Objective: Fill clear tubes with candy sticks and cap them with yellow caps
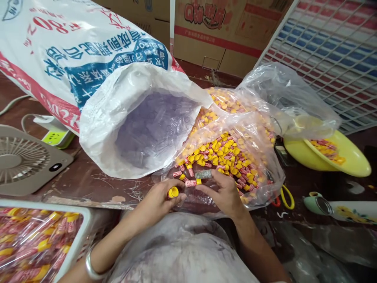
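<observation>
My left hand [161, 198] is closed around a small yellow cap [173, 192], its round top facing up. Whatever is under that cap is mostly hidden by the fingers. My right hand [225, 192] has a grey-speckled wrap over one fingertip. Its thumb and wrapped finger pinch a small red-and-white patterned tube with a yellow end [191, 183], just above the table. Right behind the hands, a heap of similar yellow-capped tubes [226, 151] spills from a clear plastic bag [265, 118]. A few loose ones lie between the heap and my left hand.
A large white printed sack [141, 76] lies open, clear tubes inside. A fan [17, 161] and a white tray [85, 220] of filled clear tubes are left. Right are yellow bowls [353, 161], yellow-handled scissors [287, 196] and a white rack [324, 59]. Cardboard boxes [218, 35] stand behind.
</observation>
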`<state>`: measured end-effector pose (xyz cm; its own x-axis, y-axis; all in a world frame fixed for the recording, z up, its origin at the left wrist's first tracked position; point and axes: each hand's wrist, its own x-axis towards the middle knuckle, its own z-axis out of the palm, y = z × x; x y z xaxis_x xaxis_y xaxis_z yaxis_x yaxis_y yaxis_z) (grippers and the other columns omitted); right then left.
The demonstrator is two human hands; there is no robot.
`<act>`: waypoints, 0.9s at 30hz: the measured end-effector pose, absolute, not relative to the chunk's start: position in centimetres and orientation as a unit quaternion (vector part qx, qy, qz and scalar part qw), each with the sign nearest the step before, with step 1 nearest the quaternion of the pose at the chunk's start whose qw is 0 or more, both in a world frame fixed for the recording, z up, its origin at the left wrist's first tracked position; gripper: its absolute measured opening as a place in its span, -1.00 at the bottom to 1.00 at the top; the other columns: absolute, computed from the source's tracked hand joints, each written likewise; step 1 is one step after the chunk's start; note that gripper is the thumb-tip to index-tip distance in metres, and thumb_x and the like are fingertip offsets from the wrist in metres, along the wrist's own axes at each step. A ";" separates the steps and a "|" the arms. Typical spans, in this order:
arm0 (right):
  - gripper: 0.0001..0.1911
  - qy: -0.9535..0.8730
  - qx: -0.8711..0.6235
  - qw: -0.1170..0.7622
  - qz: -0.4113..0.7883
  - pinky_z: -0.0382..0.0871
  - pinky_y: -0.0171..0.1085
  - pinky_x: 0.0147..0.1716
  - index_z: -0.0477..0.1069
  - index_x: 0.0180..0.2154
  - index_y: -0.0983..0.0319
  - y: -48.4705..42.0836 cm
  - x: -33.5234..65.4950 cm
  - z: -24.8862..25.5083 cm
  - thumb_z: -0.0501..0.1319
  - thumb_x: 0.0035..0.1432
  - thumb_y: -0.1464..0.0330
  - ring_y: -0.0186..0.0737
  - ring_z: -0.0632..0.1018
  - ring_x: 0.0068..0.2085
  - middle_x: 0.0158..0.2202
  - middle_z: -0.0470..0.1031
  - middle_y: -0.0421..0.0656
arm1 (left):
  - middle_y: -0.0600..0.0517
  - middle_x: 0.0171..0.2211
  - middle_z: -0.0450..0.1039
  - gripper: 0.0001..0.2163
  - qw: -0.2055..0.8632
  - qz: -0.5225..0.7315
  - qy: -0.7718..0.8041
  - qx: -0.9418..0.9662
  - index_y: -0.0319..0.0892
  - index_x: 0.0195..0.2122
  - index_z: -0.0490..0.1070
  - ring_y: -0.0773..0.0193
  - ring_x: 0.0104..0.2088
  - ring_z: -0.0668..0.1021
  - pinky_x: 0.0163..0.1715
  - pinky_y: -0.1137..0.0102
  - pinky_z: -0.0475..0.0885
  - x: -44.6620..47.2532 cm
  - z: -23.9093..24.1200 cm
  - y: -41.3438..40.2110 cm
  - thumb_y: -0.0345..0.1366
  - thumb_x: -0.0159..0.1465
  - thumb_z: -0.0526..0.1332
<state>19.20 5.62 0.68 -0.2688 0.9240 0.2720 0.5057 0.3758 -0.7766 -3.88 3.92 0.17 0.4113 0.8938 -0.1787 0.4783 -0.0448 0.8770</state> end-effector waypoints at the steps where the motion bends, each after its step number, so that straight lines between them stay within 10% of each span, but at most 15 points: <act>1: -0.75 -0.751 -0.466 0.369 0.287 0.51 -0.28 -0.30 0.48 -0.32 0.20 5.7 19.2 0.9 0.35 0.25 0.16 -0.22 0.58 -0.36 -0.39 0.55 -0.21 | -0.03 -0.11 0.57 -0.75 0.487 0.222 0.495 0.684 -0.12 -0.09 0.49 0.12 -0.13 0.54 -0.10 0.30 0.36 -4.0 0.2 3.9 -0.09 0.34 0.19; 7: -0.82 -0.792 -0.381 0.351 0.322 0.52 -0.21 -0.02 0.54 -0.06 0.16 5.6 18.6 1.7 0.24 0.37 0.28 -0.18 0.61 -0.06 -0.10 0.60 -0.11 | 0.02 -0.22 0.54 -0.75 0.578 0.266 0.460 0.619 -0.17 -0.14 0.49 0.19 -0.22 0.50 -0.19 0.37 0.33 -3.6 0.9 3.7 -0.10 0.33 0.21; 11: -0.39 -0.841 -0.345 0.303 0.286 0.37 0.02 0.22 0.32 0.20 0.23 4.7 17.3 0.9 0.39 0.21 0.17 0.04 0.42 0.23 0.18 0.43 0.06 | 0.05 -0.34 0.45 -0.71 0.633 0.335 0.456 0.528 -0.22 -0.23 0.47 0.27 -0.32 0.41 -0.29 0.41 0.29 -2.6 0.7 3.5 -0.05 0.29 0.26; 19: -0.29 -0.838 -0.374 0.366 0.155 0.31 0.20 0.22 0.24 0.14 0.21 4.0 15.5 -0.5 0.48 0.04 0.19 0.14 0.44 0.19 0.11 0.43 0.09 | 0.04 -0.37 0.48 -0.65 0.780 0.354 0.369 0.360 -0.22 -0.11 0.40 0.24 -0.36 0.52 -0.26 0.33 0.43 -1.3 0.9 3.5 -0.08 0.22 0.33; 23: -0.10 -0.831 -0.431 0.287 0.205 0.45 0.08 0.11 0.20 0.21 0.23 5.3 17.7 -0.4 0.53 -0.04 0.10 0.18 0.45 0.18 0.19 0.37 0.12 | -0.03 -0.26 0.54 -0.83 0.525 0.305 0.514 0.606 -0.20 -0.16 0.43 0.17 -0.25 0.54 -0.20 0.32 0.42 -3.7 1.4 6.5 -0.27 0.24 0.26; 27: -0.77 -0.789 -0.531 0.280 0.133 0.52 -0.12 -0.18 0.39 -0.10 0.23 6.6 19.3 -1.6 0.31 0.29 0.27 -0.02 0.60 -0.17 -0.20 0.54 -0.05 | -0.18 -0.14 0.55 -0.79 0.126 0.108 0.659 0.733 -0.25 -0.08 0.43 0.00 -0.16 0.59 -0.24 0.25 0.44 -5.4 1.5 10.5 -0.42 0.28 0.14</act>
<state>19.26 6.58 -1.55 -0.2793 0.9120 0.3006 0.7628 0.4008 -0.5074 -5.43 10.51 1.54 0.1068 0.9943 -0.0073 0.9397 -0.0986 0.3275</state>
